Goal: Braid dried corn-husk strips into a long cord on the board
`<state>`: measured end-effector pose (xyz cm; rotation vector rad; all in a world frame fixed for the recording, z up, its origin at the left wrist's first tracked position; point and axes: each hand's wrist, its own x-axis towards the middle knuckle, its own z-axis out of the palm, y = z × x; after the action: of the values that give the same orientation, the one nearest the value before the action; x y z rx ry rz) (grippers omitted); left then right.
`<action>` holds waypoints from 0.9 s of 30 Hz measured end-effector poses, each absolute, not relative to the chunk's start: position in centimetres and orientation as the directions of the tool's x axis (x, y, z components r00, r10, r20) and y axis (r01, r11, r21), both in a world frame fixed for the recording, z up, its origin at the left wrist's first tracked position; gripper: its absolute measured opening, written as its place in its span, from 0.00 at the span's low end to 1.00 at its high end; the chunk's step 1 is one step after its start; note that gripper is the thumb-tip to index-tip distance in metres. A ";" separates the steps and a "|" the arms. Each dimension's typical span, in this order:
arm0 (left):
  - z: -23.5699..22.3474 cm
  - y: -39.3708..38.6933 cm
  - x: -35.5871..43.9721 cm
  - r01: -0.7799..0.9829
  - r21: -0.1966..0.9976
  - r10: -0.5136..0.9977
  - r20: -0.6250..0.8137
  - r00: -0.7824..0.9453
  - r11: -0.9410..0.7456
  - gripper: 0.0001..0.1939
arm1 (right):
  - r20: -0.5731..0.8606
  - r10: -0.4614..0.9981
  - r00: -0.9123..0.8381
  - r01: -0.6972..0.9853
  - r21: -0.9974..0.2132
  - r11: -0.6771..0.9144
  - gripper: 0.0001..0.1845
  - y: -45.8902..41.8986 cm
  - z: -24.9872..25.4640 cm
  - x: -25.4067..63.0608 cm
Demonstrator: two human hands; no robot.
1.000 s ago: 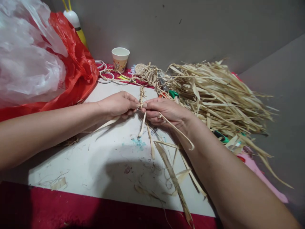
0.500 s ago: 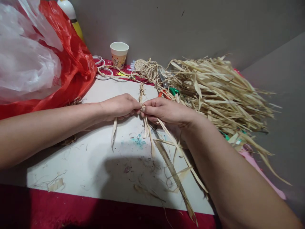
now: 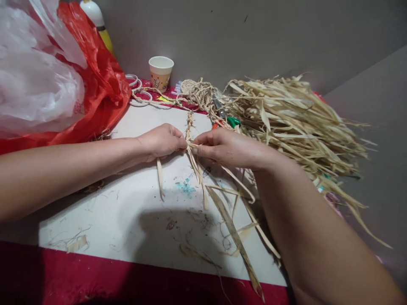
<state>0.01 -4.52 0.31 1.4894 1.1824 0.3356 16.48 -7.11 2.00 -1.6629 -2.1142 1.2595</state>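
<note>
A braid of dry straw-coloured strips [image 3: 189, 123] runs toward the back of the white board [image 3: 104, 212], its near end between my hands. My left hand [image 3: 165, 142] pinches this end from the left, and a strip [image 3: 160, 178] hangs down below its fingers. From the right, my right hand [image 3: 222, 146] grips a strip between thumb and forefinger close to the braid. Loose strips [image 3: 197, 169] dangle from the braid between both hands. Another curled strip [image 3: 240, 182] hangs under my right palm. My lower fingers are partly hidden.
A big heap of dry strips [image 3: 295, 123] lies at right, with scissors [image 3: 233, 122] beside it. Behind are coiled braided cord [image 3: 200, 93] and a paper cup [image 3: 161, 74]. Red and white plastic bags [image 3: 104, 84] fill the left. Loose strips [image 3: 235, 233] lie on the board's right.
My hands stay at the braid's end, working the strips. My right hand has opened out slightly and drawn a strip to the right; the hanging strips have shifted. The view moved a little.
</note>
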 end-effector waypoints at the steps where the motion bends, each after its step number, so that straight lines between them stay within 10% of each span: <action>1: 0.3 -4.5 0.0 0.487 0.861 0.804 -0.391 0.447 0.147 0.11 | -0.346 0.876 -0.336 0.739 -0.674 0.017 0.09 -7.1 2.2 16.6; 10: 0.1 -4.6 -0.1 0.425 0.889 0.806 -0.373 0.459 0.169 0.15 | -0.402 0.835 -0.375 0.719 -0.695 -0.012 0.15 -8.1 2.9 15.2; 22: 0.5 -4.6 -0.5 0.274 0.872 0.715 -0.489 0.499 0.405 0.14 | -0.197 0.923 -0.330 0.908 -0.335 0.253 0.11 -9.5 1.5 12.3; 27: 1.2 -4.4 -0.9 0.294 0.865 0.709 -0.502 0.496 0.406 0.11 | -0.357 0.754 -0.551 0.748 -0.613 0.256 0.15 -10.4 4.0 13.1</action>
<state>-0.89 -4.35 1.19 1.1715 1.0711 0.3367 13.07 -10.39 4.04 -1.4840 -2.4835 1.2035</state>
